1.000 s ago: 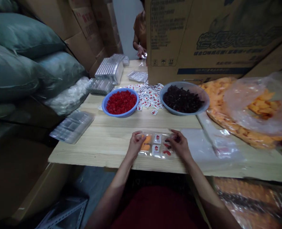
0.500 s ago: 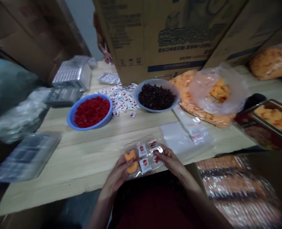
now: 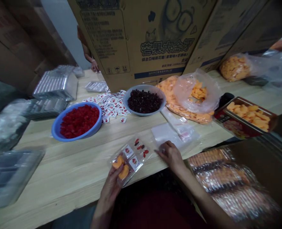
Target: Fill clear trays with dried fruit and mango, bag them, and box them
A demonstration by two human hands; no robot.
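Note:
My left hand [image 3: 112,183] grips the near left corner of a clear compartment tray [image 3: 144,164], its thumb over the orange candies [image 3: 118,162]. Two white printed sachets [image 3: 134,161] lie in the tray's middle compartments. At its far right end are small red and dark pieces [image 3: 139,146]. My right hand [image 3: 172,156] is off the tray, at the near edge of a stack of clear plastic bags [image 3: 163,133]. Its fingers are bent and the thumb stands apart, with nothing visible between them.
Behind the tray are a blue basin of red pieces [image 3: 59,139], scattered sachets [image 3: 112,105] and a bowl of dark pieces [image 3: 163,106]. A bag of orange candies [image 3: 172,95] and a tin [image 3: 238,125] stand right. Packed trays [image 3: 217,178] fill a carton below. Another person's hand [image 3: 95,66] shows far back.
My right hand has let go of the tray and moved to the plastic bags. The tray, now held by my left hand alone, has turned at an angle. The view has shifted right.

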